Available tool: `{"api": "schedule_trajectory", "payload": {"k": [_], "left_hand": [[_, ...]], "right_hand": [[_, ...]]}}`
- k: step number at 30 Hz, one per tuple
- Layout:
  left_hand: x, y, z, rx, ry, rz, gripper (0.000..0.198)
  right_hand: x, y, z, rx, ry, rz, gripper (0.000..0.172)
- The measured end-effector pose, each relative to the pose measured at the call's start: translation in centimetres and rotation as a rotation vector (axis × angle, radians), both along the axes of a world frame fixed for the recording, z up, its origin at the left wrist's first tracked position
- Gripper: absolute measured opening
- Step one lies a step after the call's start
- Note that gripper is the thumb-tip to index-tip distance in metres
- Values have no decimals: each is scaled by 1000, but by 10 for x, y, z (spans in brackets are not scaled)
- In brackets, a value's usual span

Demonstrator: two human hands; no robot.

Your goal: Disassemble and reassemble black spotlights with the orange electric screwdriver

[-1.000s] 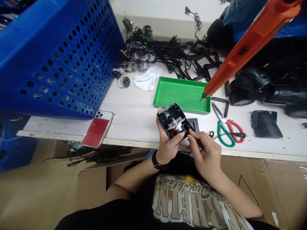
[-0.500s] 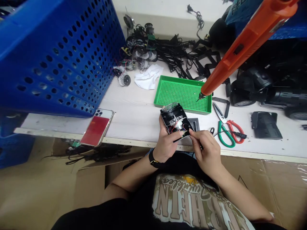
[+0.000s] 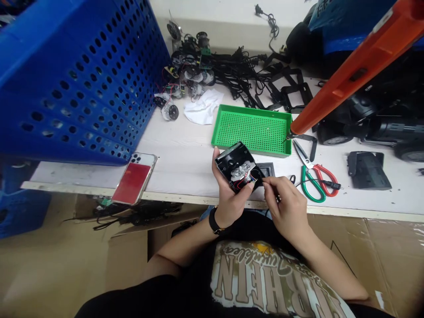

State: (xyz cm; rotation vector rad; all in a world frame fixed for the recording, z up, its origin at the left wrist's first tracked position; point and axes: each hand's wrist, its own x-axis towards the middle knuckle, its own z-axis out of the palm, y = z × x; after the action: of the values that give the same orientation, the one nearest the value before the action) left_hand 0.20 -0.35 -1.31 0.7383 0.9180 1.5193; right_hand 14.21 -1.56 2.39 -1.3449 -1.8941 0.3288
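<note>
My left hand (image 3: pixel 228 196) grips a small black plastic housing (image 3: pixel 236 165) with a clear part and red and blue wires inside, held tilted over the table's front edge. My right hand (image 3: pixel 286 207) is pinched at the housing's lower right corner, fingertips on a thin black wire; what else they hold is hidden. A watch sits on my left wrist. An orange electric screwdriver (image 3: pixel 351 75) hangs above, its tip near the right rim of a green perforated tray (image 3: pixel 253 130).
A big blue perforated crate (image 3: pixel 76 75) fills the left. A phone in a red case (image 3: pixel 134 177) overhangs the table edge. Green and red scissors (image 3: pixel 314 176), a black square frame (image 3: pixel 267 168), black parts, tangled cables (image 3: pixel 238 75), a white cloth and small motors lie around.
The housing has turned slightly in my left hand. My right fingers have stayed pinched at its lower right corner. The hanging screwdriver has swung a little to the right.
</note>
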Motion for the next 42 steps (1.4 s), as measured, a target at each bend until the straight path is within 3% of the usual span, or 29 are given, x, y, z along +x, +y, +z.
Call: {"api": "schedule_trajectory", "payload": {"k": [5, 10, 16, 18, 23, 29, 35, 42], "left_hand": [[1, -4, -2, -23, 76, 22, 127], [-3, 2, 10, -114, -41, -25, 125], [-12, 10, 23, -222, -193, -145, 113], [-14, 11, 24, -225, -191, -170, 111], [-17, 15, 24, -211, -212, -219, 99], [-11, 16, 26, -257, -303, -294, 95], [-7, 17, 29, -287, -344, -355, 89], [-2, 16, 26, -321, -357, -373, 88]], "right_hand": [[-2, 3, 3, -130, 130, -22, 12], [4, 3, -6, 51, 9, 96, 15], [17, 2, -13, 208, -272, 249, 48], [20, 2, -12, 228, -320, 264, 52], [23, 3, -13, 267, -296, 198, 50], [28, 5, -24, 378, -274, 272, 47], [38, 14, -24, 434, -180, 269, 40], [39, 16, -42, 496, -108, 289, 32]]}}
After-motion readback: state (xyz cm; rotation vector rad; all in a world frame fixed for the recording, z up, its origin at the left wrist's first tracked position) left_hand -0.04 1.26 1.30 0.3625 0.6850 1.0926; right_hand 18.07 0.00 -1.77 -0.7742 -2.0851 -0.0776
